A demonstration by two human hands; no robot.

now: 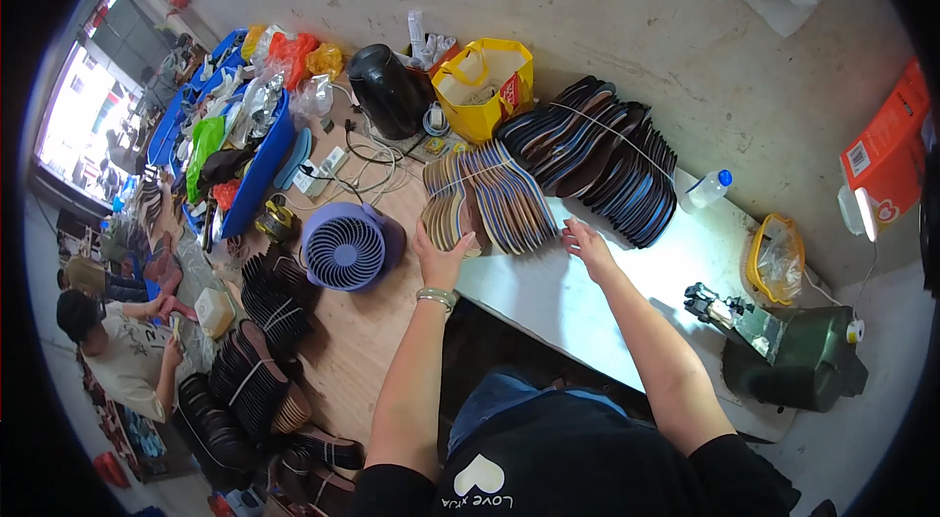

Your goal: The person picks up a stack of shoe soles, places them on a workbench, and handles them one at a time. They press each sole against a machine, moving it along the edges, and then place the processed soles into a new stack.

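A bundle of tan and striped shoe insoles (509,209), tied with a string, stands on edge on the white tabletop. My left hand (441,260) is at its near left end, thumb and fingers apart, seemingly touching the tan insoles. Off the bundle's right end, my right hand (586,245) is held open with slightly bent fingers and nothing in it. Right behind lies a larger tied bundle of dark insoles (602,150), with some blue edges among the black and brown.
A purple fan (352,248) stands left of my left hand. Behind are a black kettle (387,91) and yellow bag (485,91). To the right are a bottle (707,191), a yellow basket (774,258) and a dark green machine (798,360). Another person (122,351) sits far left.
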